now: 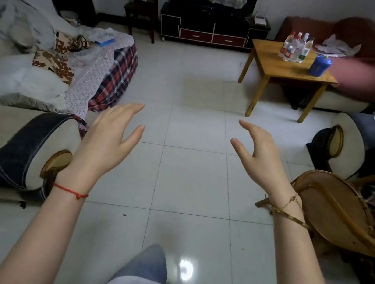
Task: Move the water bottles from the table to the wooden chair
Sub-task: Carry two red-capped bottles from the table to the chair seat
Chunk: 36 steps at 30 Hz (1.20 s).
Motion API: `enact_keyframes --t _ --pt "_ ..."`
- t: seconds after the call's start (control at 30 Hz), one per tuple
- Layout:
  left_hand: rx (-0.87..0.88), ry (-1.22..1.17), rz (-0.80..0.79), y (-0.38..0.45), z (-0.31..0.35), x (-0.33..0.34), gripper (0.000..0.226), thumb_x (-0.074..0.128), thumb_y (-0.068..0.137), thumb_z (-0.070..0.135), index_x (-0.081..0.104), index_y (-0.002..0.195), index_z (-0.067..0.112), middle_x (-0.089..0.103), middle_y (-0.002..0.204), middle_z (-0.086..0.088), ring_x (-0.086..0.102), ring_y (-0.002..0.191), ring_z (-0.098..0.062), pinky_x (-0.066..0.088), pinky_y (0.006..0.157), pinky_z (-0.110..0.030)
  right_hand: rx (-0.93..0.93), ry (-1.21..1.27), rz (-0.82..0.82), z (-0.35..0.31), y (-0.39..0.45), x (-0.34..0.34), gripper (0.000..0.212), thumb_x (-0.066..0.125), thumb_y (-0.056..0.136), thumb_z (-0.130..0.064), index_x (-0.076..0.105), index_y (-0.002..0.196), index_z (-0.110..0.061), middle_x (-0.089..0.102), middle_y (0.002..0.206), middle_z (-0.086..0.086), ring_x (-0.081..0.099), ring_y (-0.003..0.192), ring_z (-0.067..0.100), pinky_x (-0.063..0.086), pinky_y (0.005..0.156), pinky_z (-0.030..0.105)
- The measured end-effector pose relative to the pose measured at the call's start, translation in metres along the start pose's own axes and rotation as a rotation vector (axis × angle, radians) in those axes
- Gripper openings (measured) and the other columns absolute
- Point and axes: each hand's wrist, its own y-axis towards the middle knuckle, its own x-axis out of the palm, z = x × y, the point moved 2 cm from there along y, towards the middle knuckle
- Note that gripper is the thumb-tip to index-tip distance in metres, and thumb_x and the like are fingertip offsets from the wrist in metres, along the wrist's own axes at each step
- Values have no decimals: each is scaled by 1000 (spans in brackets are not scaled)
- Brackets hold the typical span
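Several clear water bottles point(296, 47) stand bunched together on a small wooden table point(284, 70) at the far right of the room. A dark wooden chair point(141, 7) stands against the back wall, left of the TV cabinet. My left hand point(111, 134) and my right hand point(258, 153) are both held out over the tiled floor, palms facing each other, fingers relaxed and holding nothing. Both hands are far from the table and from the chair.
A blue lidded container point(319, 66) stands on the table near the bottles. A dark TV cabinet point(213, 29) lines the back wall. A cluttered sofa point(31, 82) runs along the left, a red sofa point(371, 63) is behind the table, and a rattan chair point(342, 210) is at my right. White tiled floor point(196, 123) lies between.
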Motion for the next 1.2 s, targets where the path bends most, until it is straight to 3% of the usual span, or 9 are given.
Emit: enact_keyframes --t 0.43,0.83,1.2 --pt "-33 18 -18 116 -41 71 43 52 94 25 46 135 12 55 134 -8 49 124 -25 38 107 -44 53 -13 -25 67 120 32 48 50 93 -38 42 137 -19 48 139 -3 38 132 15 26 104 22" --pt "-14 -22 -64 358 -107 135 44 48 96 28 43 137 15 52 137 -7 46 128 -22 36 109 -43 111 13 11 127 353 53 48 50 93 -38 42 137 -21 51 136 -2 39 130 14 28 103 22" --pt "24 -45 -144 538 -139 213 45 47 97 28 42 139 14 50 140 -5 43 132 -20 34 112 -44 183 -16 40 215 508 63 48 49 93 -43 41 136 -24 48 139 -5 39 131 13 28 104 25"
